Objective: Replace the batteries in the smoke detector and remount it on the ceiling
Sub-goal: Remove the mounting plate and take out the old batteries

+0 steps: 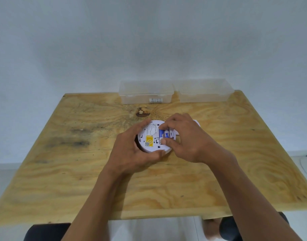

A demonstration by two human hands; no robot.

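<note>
A round white smoke detector [150, 136] lies back side up in the middle of the wooden table [79, 171], showing a yellow sticker and an open battery bay. Blue batteries [164, 133] sit in the bay. My left hand [133, 152] grips the detector's left and near rim, thumb along the front edge. My right hand [185, 140] pinches a blue battery in the bay between forefinger and thumb. A white piece [197, 122], mostly hidden, sticks out behind my right hand.
Two clear plastic boxes stand at the table's far edge: one [146, 92] with a small label, the other [204, 90] to its right. A dark knot [142, 112] marks the wood behind the detector. A white wall rises behind the table.
</note>
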